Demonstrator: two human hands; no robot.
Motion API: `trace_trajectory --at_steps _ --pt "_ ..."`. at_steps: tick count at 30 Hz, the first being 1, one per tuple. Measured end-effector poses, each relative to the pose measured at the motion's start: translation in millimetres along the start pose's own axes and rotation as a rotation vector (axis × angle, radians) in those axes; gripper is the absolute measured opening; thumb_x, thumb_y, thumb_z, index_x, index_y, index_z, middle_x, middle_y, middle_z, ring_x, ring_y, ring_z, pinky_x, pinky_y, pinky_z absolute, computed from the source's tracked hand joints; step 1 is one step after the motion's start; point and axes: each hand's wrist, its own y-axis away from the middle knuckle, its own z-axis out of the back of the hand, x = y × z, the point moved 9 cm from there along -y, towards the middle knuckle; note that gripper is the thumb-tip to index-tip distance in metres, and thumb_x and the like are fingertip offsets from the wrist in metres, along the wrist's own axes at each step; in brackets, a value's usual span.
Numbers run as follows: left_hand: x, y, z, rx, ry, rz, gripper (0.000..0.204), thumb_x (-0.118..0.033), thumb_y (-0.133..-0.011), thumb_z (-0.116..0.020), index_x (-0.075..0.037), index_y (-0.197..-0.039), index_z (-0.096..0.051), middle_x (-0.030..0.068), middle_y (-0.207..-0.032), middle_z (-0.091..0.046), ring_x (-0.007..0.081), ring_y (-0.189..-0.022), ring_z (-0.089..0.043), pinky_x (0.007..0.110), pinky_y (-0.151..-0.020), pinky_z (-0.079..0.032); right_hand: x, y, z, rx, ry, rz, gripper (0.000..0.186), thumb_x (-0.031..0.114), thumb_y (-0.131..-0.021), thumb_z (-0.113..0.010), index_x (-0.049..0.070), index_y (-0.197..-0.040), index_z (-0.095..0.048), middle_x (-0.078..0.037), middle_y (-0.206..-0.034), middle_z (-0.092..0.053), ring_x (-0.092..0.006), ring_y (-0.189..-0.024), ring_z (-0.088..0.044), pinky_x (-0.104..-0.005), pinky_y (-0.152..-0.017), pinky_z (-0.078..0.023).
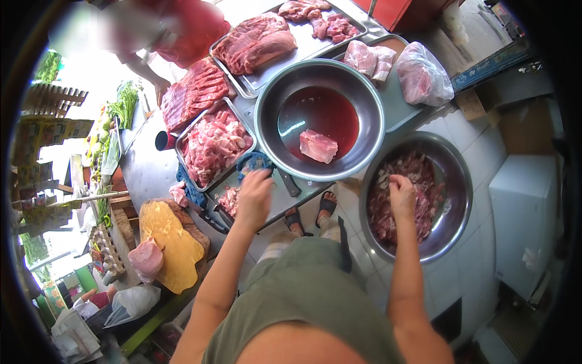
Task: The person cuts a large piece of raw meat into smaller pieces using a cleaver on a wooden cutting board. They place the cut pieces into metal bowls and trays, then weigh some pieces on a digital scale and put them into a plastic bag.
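My left hand (253, 197) is over the near end of the metal table, beside a bunched blue cloth (254, 162) and a dark knife handle (288, 183). Its fingers are blurred, so their grip is unclear. My right hand (402, 195) hovers above a steel basin (459, 227) of cut dark-red meat (388, 222). The fingers there are drawn together in a pinch; anything between them is too small to make out. Straight ahead, a large steel bowl (270, 141) holds reddish liquid and one pale pink chunk of meat (318, 146).
Trays of raw meat (257, 42) and a tray of pink pieces (215, 142) cover the table. Bagged meat (422, 76) lies beyond the bowl. More knives (209, 217) and a wooden chopping board (171, 242) are at left. Someone in red (188, 36) stands across the table.
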Motion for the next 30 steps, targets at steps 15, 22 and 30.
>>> trace_trajectory --at_steps 15,22,30 --pt "-26.1 -147.5 -192.6 0.512 -0.175 -0.216 0.051 -0.018 -0.071 -0.071 -0.004 -0.117 -0.054 0.0187 -0.106 -0.065 0.0381 -0.102 -0.063 0.048 -0.088 -0.049 -135.1 149.9 -19.9 0.169 0.112 -0.274 0.021 0.003 -0.080 -0.066 0.002 -0.101 -0.071 -0.020 -0.093 -0.067 -0.0386 -0.086 -0.066 -0.0454 -0.077 -0.052" --pt "85.9 -142.9 -215.5 0.546 0.846 0.779 0.056 -0.028 -0.077 -0.071 -0.004 -0.126 -0.057 0.0109 -0.107 -0.068 0.0237 -0.094 -0.069 0.039 -0.082 -0.055 -152.2 123.1 -17.9 0.226 0.093 -0.296 0.022 0.002 -0.079 -0.067 0.002 -0.101 -0.071 -0.020 -0.092 -0.067 -0.0380 -0.086 -0.066 -0.0455 -0.077 -0.052" --pt "44.4 -105.5 -211.2 0.224 1.671 1.017 0.053 -0.025 -0.080 -0.069 -0.006 -0.128 -0.056 0.0089 -0.110 -0.066 0.0221 -0.093 -0.068 0.038 -0.081 -0.056 -118.5 52.3 -17.7 0.252 0.013 -0.179 0.024 0.002 -0.081 -0.066 -0.002 -0.104 -0.069 -0.022 -0.096 -0.068 -0.0367 -0.089 -0.066 -0.0431 -0.082 -0.052"
